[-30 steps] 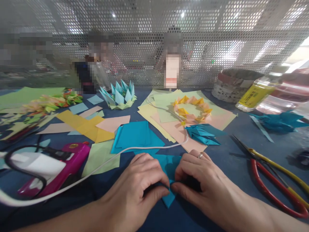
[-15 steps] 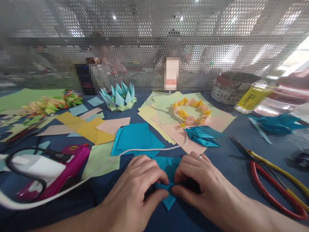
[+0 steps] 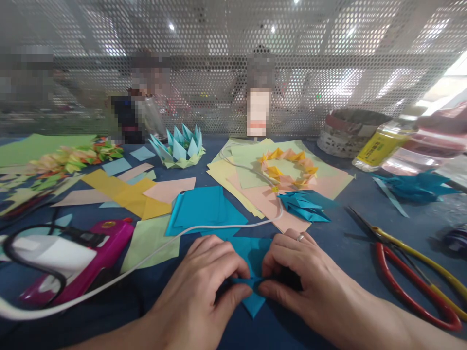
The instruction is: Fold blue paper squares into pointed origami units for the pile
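A blue sheet of paper lies partly folded on the table in front of me, its pointed corner facing my body. My left hand pinches its left side between thumb and fingers. From the right, my right hand, with a ring on one finger, pinches the same paper close to the left thumb. The fingers hide part of the fold between them. Just beyond the hands are a stack of blue paper sheets and a bundle of folded blue paper pieces.
A white cable crosses the table to a pink power strip at left. Red-and-yellow-handled scissors lie at right. Behind stand a light-blue paper crown, an orange paper ring, a bottle with a yellow label and a perforated metal screen.
Both hands keep their pinch on the blue paper and have barely moved. The whole view has shifted very slightly.
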A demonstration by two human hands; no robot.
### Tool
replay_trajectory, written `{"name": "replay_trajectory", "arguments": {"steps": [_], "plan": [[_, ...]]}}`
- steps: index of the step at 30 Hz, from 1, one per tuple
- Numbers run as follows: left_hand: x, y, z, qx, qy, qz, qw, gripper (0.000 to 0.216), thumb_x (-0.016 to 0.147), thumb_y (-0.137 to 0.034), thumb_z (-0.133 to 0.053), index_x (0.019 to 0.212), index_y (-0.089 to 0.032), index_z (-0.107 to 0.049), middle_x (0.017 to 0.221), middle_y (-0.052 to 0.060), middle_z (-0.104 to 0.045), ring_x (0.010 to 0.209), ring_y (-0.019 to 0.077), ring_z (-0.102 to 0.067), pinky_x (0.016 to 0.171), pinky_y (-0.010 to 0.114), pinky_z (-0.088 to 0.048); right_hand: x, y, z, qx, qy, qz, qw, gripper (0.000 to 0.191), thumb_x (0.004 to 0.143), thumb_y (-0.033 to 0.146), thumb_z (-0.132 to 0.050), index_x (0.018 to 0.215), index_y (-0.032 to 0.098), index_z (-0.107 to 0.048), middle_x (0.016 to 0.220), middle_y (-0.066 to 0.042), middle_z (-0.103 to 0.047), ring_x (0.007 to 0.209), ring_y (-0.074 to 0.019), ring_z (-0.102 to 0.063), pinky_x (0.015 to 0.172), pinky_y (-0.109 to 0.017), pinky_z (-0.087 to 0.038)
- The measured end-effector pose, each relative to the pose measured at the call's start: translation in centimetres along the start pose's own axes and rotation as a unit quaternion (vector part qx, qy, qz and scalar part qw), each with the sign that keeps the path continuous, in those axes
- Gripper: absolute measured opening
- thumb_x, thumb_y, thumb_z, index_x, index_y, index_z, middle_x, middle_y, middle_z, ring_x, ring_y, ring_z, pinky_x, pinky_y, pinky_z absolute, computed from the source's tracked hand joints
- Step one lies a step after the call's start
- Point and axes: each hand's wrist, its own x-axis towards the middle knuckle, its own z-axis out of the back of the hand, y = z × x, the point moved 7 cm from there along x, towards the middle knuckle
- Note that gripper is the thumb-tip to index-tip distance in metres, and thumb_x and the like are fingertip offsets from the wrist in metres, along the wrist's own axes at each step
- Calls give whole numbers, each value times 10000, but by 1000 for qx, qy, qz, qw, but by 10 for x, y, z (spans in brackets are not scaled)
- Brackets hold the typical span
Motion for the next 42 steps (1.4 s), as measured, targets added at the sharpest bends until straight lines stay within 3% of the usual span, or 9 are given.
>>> {"name": "replay_trajectory", "arguments": {"steps": [11, 22, 42], "plan": [[-3, 2, -1, -12, -9, 20, 1000, 173, 854, -92, -645, 821, -239, -561, 802, -58, -573, 834, 171, -502, 759, 323, -348, 3, 0, 0, 26, 42, -10, 999, 162, 860, 201, -737, 737, 216, -633, 748, 53, -598, 762, -135, -549, 754, -312, -346], [-3, -1, 0, -7, -17, 15, 1000, 152, 872, -94, -593, 823, -233, -558, 803, -51, -567, 819, 173, -504, 752, 337, -347, 1, 3, 0, -13, 0, -17, 1000, 207, 761, 104, -741, 696, 209, -575, 720, 64, -582, 723, -133, -518, 722, -314, -335], [-4, -1, -1, 31, 4, 32, 999, 174, 860, -77, -560, 890, -247, -533, 820, -35, -552, 829, 190, -512, 740, 342, -400, 1, 3, 0, -4, -16, -14, 1000, 231, 744, 89, -759, 696, 209, -567, 709, 64, -575, 723, -137, -514, 724, -309, -344]]}}
